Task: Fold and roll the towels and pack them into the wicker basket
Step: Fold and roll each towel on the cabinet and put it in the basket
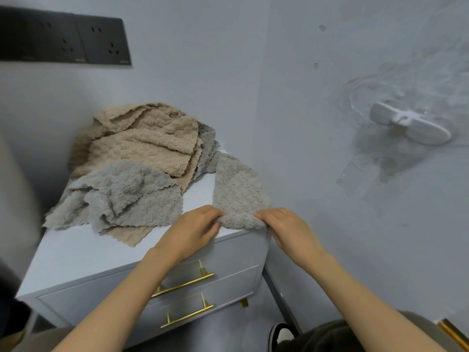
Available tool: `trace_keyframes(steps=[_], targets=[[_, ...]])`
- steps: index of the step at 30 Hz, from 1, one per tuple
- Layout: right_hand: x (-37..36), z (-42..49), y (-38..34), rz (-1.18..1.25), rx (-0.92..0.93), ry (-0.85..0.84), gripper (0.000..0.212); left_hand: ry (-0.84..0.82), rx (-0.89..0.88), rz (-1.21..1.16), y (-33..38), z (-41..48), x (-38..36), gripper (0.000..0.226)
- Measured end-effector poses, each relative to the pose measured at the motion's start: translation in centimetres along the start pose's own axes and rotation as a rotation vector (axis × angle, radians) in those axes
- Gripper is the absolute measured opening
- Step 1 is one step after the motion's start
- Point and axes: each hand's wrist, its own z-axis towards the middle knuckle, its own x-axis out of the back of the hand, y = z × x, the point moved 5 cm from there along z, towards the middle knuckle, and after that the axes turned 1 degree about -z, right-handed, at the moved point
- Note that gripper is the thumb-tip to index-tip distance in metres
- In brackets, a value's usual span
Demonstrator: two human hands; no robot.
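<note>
Black socket panel (63, 39) on the wall, upper left. White table (76, 252) below it, two drawers with gold bar handles (185, 284) on the front. Open room: a bare strip of tabletop along the front left, and a smaller bare patch between the pile and the held towel. The back edge is against the wall, and the right side is just beside the right-hand wall, so it is tight there.

A crumpled grey towel (127, 199) lies at left-centre and reaches the table's left edge. A beige corner pokes out under it at the front. Beige towels (144, 146) are heaped loose at the back, touching the wall.

The held grey towel (238, 194) is a narrow strip with a bubbly nap and a scalloped edge. Its far end runs back into the pile and its near end is at the front right corner, bunched up. The left hand (193, 232) pinches its left corner and the right hand (289, 229) pinches its right corner, with the hands near each other.

A white hook (411, 125) is on the right wall. A shoe (281, 334) is on the floor, bottom right.
</note>
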Motion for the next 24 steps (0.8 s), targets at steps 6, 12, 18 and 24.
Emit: trace_keyframes(steps=[6, 12, 18, 24], targets=[[0.0, 0.4, 0.4, 0.212, -0.117, -0.098, 0.038, 0.005, -0.032, 0.059, 0.8, -1.0, 0.7, 0.048], [1.0, 0.3, 0.9, 0.328, -0.224, -0.191, 0.017, 0.027, 0.142, -0.111, -0.5, -1.5, 1.2, 0.019], [1.2, 0.5, 1.7, 0.598, -0.493, -0.089, 0.01, 0.074, 0.4, -0.323, -2.0, -1.2, 0.8, 0.014], [0.6, 1.1, 2.0, 0.655, -0.745, 0.014, 0.009, 0.165, 0.545, -0.237, -2.1, -0.5, 0.6, 0.024]])
